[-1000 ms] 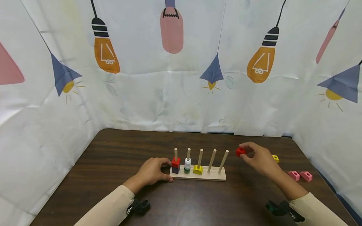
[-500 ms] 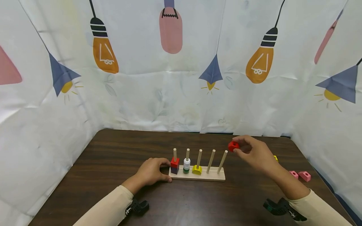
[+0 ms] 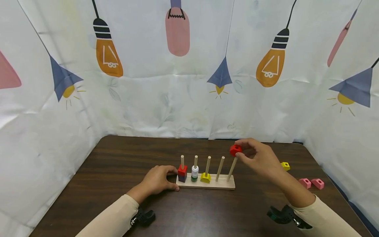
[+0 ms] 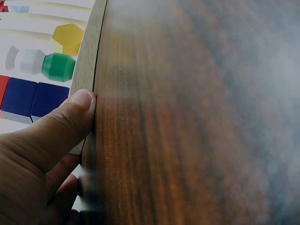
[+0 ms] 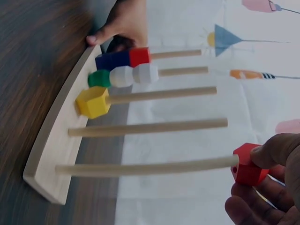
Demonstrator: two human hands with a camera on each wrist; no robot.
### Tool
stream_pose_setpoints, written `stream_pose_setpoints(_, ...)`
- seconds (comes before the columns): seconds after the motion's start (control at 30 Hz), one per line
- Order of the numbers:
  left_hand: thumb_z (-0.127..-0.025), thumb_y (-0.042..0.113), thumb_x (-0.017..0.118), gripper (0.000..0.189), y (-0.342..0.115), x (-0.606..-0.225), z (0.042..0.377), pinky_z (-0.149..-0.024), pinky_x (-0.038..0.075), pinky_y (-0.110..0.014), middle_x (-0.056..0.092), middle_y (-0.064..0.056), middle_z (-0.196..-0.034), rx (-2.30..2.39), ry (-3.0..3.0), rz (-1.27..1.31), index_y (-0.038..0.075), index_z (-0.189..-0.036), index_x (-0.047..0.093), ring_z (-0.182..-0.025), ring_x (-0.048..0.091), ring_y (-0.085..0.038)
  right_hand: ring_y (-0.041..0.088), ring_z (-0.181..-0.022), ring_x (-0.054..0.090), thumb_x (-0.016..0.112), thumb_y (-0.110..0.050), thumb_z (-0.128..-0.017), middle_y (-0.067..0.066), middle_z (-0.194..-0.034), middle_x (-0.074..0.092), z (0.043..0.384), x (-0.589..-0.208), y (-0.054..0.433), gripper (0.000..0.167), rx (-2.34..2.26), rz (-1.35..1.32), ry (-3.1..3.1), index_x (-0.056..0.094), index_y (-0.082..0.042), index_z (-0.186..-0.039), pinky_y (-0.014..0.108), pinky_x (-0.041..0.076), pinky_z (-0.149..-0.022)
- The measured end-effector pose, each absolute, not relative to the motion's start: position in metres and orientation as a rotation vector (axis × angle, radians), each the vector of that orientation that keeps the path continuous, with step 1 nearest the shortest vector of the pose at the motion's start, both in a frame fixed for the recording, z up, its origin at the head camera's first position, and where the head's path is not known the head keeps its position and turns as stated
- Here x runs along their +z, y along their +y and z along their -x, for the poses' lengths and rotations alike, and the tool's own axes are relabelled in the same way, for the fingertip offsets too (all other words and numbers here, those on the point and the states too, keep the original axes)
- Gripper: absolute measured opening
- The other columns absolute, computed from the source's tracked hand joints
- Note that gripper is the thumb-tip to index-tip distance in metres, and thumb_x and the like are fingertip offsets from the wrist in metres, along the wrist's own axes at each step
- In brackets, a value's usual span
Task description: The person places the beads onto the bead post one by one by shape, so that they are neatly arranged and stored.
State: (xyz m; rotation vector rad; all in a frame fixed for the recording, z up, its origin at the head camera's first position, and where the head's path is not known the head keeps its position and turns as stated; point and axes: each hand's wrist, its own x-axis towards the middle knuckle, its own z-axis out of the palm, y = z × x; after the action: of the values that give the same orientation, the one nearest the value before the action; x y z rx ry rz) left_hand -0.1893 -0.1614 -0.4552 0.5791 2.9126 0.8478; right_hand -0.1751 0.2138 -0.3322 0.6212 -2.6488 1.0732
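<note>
My right hand (image 3: 262,159) pinches a red faceted bead with a hole (image 3: 235,150) between thumb and fingers. In the right wrist view this bead (image 5: 248,165) meets the top of the rightmost peg (image 5: 150,168). My left hand (image 3: 157,180) grips the left end of the wooden pegboard (image 3: 207,186), thumb on its front edge. On the first peg, a red cube (image 3: 182,171) tops two dark blue cubes (image 4: 35,99). White beads (image 3: 194,171) sit above a green one (image 4: 58,67) on the second. A yellow bead (image 3: 205,178) lies at the base of the third; the fourth peg (image 3: 220,169) is bare.
To the right on the dark wooden table (image 3: 189,214) lie a yellow block (image 3: 285,166) and two pink blocks (image 3: 305,183), close to my right forearm. A patterned white cloth (image 3: 177,108) hangs behind the table and along both sides.
My right hand has moved left with the red bead, from right of the pegboard to the top of the rightmost peg. The left hand stays on the board's end.
</note>
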Motion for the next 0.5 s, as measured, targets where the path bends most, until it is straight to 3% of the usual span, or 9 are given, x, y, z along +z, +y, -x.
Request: stream_pose_setpoints(0.5,-0.065,0.044,0.096,0.052,-0.160,-0.454,0.189,-0.087,0.052,-0.049,0.075,0.007,-0.106,0.855,2.907,-0.566,0.022,-0.108,0.074,-0.101,0.069,-0.022,0.015,-0.088,0.070,0.079,-0.005,-0.089,0.001,-0.111,0.072,0.177,-0.334,0.186,0.038,1.167,-0.696,-2.603,0.067,-0.009,-0.125,0.035,0.057,-0.077)
